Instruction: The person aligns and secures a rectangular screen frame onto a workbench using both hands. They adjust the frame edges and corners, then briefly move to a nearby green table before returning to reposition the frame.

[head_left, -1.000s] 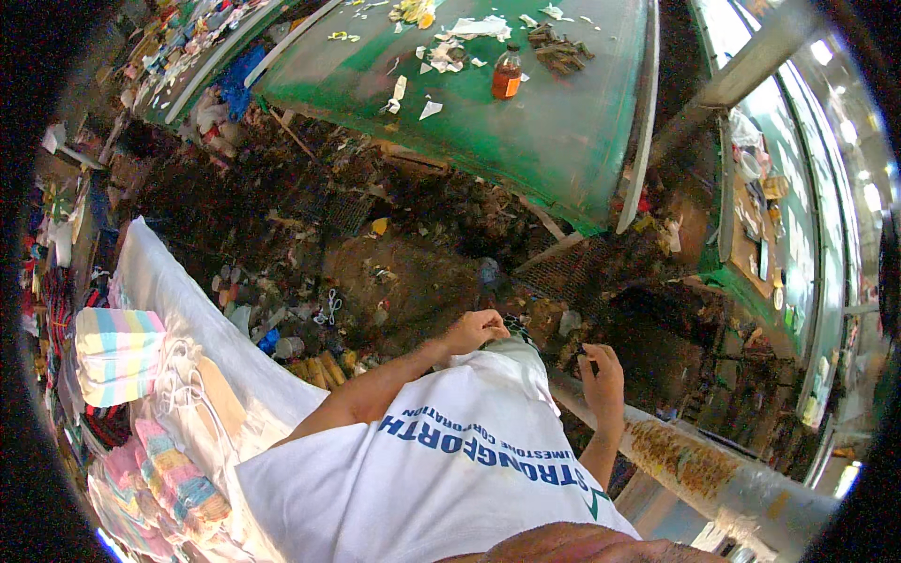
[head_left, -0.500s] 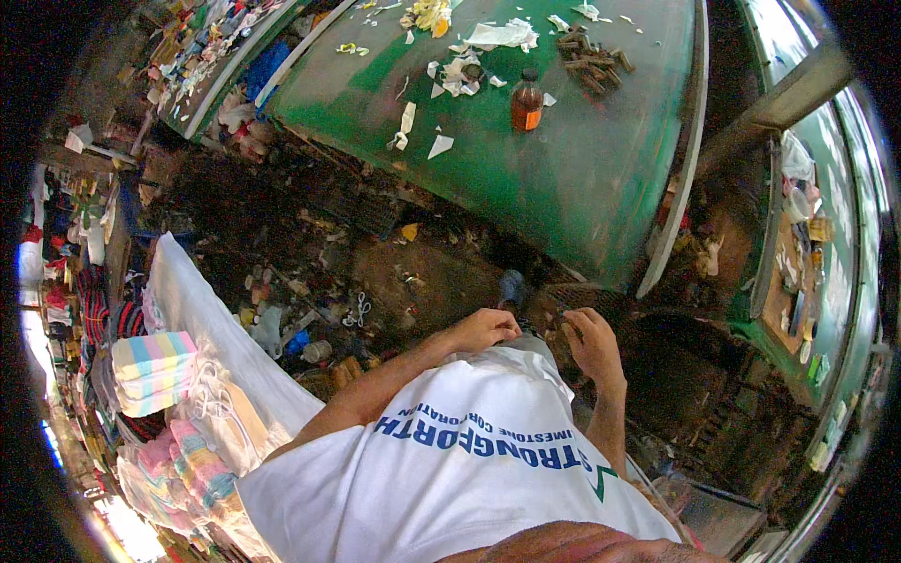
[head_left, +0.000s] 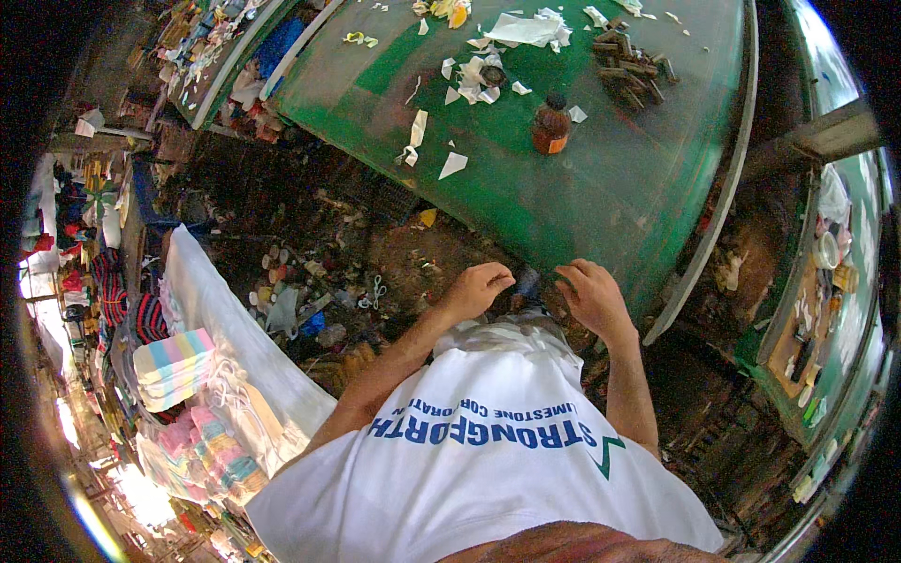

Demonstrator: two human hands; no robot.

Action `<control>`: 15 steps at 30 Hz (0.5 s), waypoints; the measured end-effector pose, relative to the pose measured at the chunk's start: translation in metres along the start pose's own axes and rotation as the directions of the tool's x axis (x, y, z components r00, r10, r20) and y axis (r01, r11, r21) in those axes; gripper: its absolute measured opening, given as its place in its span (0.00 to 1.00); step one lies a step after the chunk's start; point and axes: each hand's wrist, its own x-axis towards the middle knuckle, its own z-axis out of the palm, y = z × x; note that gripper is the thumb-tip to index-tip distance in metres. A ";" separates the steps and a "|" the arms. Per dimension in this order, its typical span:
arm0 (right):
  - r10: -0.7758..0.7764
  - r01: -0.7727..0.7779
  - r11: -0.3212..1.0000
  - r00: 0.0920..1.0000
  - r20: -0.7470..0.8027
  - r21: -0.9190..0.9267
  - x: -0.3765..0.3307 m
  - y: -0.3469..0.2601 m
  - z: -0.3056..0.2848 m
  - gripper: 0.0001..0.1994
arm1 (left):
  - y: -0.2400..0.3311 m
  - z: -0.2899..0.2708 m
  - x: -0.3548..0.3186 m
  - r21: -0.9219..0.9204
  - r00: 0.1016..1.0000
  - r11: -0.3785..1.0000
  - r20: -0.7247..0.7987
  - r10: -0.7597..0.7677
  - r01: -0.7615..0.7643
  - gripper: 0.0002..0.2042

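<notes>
In front of my waist, near the close edge of a green conveyor belt (head_left: pixel 601 211), I hold both hands raised and a little apart. My left hand (head_left: pixel 477 290) has its fingers curled together toward the thumb, and no object shows in it. Facing it, my right hand (head_left: pixel 597 298) is loosely bent, its fingertips parted from the thumb with nothing visible between them. Farther up the belt stands a brown bottle (head_left: pixel 551 127) with a dark cap and an orange label. Behind it lie a heap of short dark brown pieces (head_left: pixel 631 68) and torn white scraps (head_left: pixel 527 30).
Mixed litter (head_left: pixel 319 281) covers the dark floor to the left. Beside my left arm are a white sheet (head_left: pixel 230 319) and a striped pastel stack (head_left: pixel 175 368). A metal beam (head_left: pixel 817 136) crosses at the right, near another green surface holding a brown board (head_left: pixel 798 347).
Both hands have risen toward the belt's near edge, and the right fingers have come up more. The view has shifted, so the bottle and scraps appear lower and farther right.
</notes>
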 end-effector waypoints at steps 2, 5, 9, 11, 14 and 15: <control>-0.082 0.082 0.997 0.996 0.044 0.007 0.021 -0.009 0.007 0.14 | 0.000 -0.007 -0.002 -0.019 1.000 1.000 -0.020 -0.018 0.017 0.09; -0.112 0.111 0.994 0.957 0.267 0.016 0.051 -0.027 0.021 0.14 | 0.003 -0.020 -0.004 -0.025 0.996 0.997 -0.035 -0.080 0.079 0.11; 0.111 0.010 0.982 0.771 0.627 -0.186 0.088 -0.049 0.020 0.17 | 0.008 -0.055 0.016 0.142 0.996 0.990 0.087 -0.038 0.025 0.13; 0.051 0.064 0.972 0.882 0.468 -0.227 0.109 -0.058 0.007 0.18 | 0.012 -0.076 0.034 0.257 0.973 0.966 0.221 -0.058 -0.001 0.14; -0.059 0.061 0.982 0.998 0.017 -0.179 0.140 -0.074 -0.012 0.20 | 0.017 -0.112 0.077 0.414 0.878 0.904 0.465 -0.108 -0.108 0.16; -0.087 0.060 0.986 0.981 -0.175 -0.153 0.148 -0.081 -0.014 0.21 | 0.020 -0.125 0.085 0.420 0.876 0.889 0.480 -0.048 -0.181 0.16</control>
